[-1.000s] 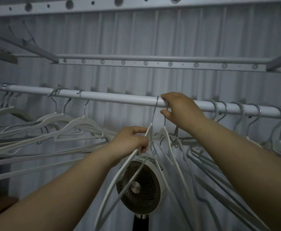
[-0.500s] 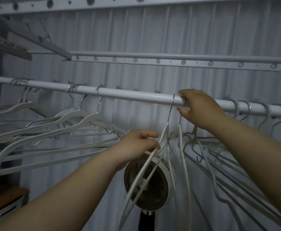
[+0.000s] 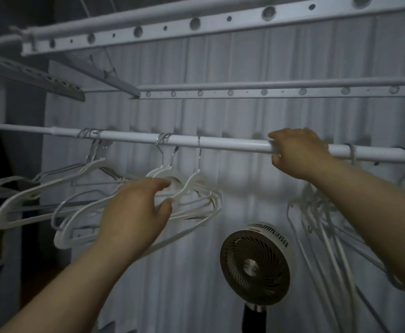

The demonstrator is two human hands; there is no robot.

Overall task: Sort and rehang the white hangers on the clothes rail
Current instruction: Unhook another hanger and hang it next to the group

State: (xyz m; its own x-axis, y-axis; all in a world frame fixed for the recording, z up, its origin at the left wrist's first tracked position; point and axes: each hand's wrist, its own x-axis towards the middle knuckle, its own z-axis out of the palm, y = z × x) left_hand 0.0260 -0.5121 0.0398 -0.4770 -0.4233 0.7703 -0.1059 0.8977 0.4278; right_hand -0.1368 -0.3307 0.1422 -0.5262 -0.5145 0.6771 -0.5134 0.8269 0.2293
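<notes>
White hangers up-left of the fan, hooked on the rail: reaching in with the left hand, fingers loose and holding nothing, likely squaring that bunch, while clasping the rail above the fan with the right hand, seemingly bracing.

Home laundry corner: drying rack, curtain, fan.

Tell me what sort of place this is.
Probably a home laundry-drying corner: a clothes rail hung with white hangers, perforated drying-rack bars overhead, and a fan standing before a curtain.
</notes>
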